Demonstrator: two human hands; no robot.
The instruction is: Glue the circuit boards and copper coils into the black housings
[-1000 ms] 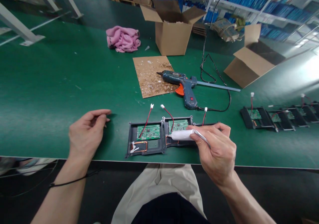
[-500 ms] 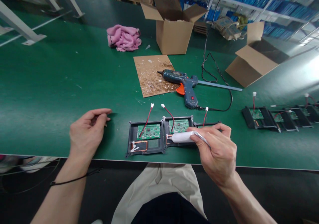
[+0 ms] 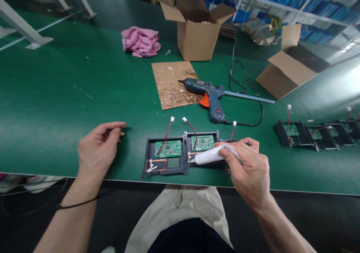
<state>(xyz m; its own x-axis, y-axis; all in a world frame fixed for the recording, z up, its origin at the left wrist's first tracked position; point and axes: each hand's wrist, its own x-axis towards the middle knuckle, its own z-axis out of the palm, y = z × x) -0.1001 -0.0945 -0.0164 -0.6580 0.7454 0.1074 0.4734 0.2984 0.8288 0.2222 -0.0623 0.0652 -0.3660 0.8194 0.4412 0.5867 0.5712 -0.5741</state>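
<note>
My right hand point(image 3: 249, 166) is wrapped round a white squeeze tube point(image 3: 209, 156), nozzle pointing left. The nozzle tip is at the copper coil in the lower left of the middle black plastic case point(image 3: 216, 136), where some white paste shows. To its left, another black case point(image 3: 146, 153) holds a green circuit board point(image 3: 168, 148) and a copper coil point(image 3: 161, 169) with white paste on it. A third case point(image 3: 242, 142) is partly hidden behind my right hand. My left hand point(image 3: 98, 150) rests on the table left of the cases, loosely closed, with nothing visible in it.
Behind the cases a blue glue gun point(image 3: 199, 87) with an orange trigger lies partly on a stained cardboard sheet point(image 3: 163, 90). Farther back are a pink cloth point(image 3: 140, 42) and two open cartons point(image 3: 197, 39). More black cases point(image 3: 302, 135) stand at the right.
The tube's nozzle has moved slightly down along the middle case's coil, and white paste now shows there. My right hand has tilted the tube. My left hand has stayed still.
</note>
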